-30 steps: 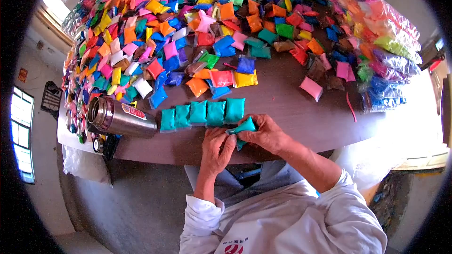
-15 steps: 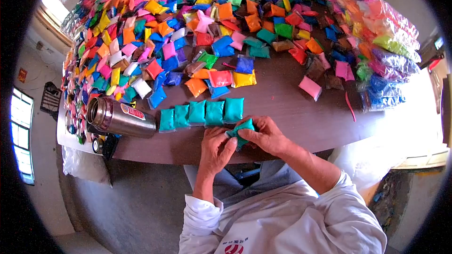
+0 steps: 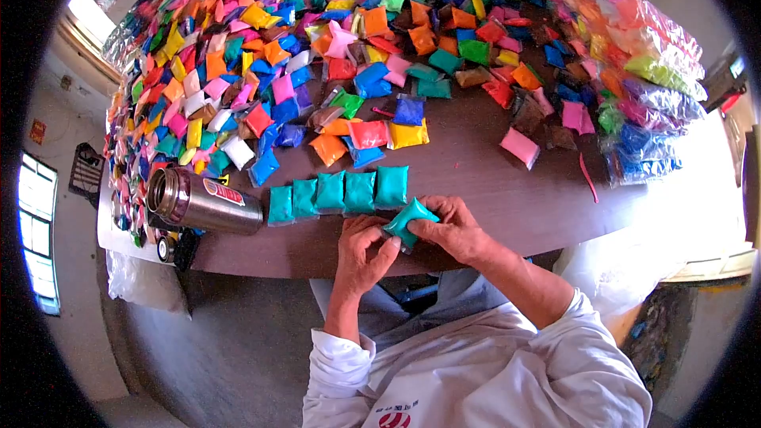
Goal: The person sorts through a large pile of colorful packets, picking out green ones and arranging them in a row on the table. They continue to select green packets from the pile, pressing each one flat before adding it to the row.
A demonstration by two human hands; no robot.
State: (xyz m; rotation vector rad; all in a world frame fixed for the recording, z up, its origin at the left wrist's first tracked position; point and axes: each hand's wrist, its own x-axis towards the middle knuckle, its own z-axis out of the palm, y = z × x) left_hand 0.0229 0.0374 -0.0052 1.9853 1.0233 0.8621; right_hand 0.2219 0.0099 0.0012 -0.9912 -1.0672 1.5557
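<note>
A small teal packet [image 3: 411, 219] in clear film is pinched between both my hands near the table's front edge. My left hand [image 3: 365, 251] grips its lower left side, with the thumb on the near corner. From the right, my right hand [image 3: 453, 230] holds it with the thumb across the top. Just beyond my hands, several similar teal packets [image 3: 346, 190] lie flat side by side in a row. The fingers under the held packet are partly hidden.
A steel flask [image 3: 208, 200] lies on its side left of the row, its open mouth facing left. A large heap of coloured packets [image 3: 317, 47] covers the table's far side. Bundled clear bags of packets [image 3: 654, 103] are stacked at right. A red strip [image 3: 588, 177] lies nearby.
The teal packet has turned slightly and looks flatter and fuller in my fingers, with more of its face showing. Both hands stay in nearly the same place.
</note>
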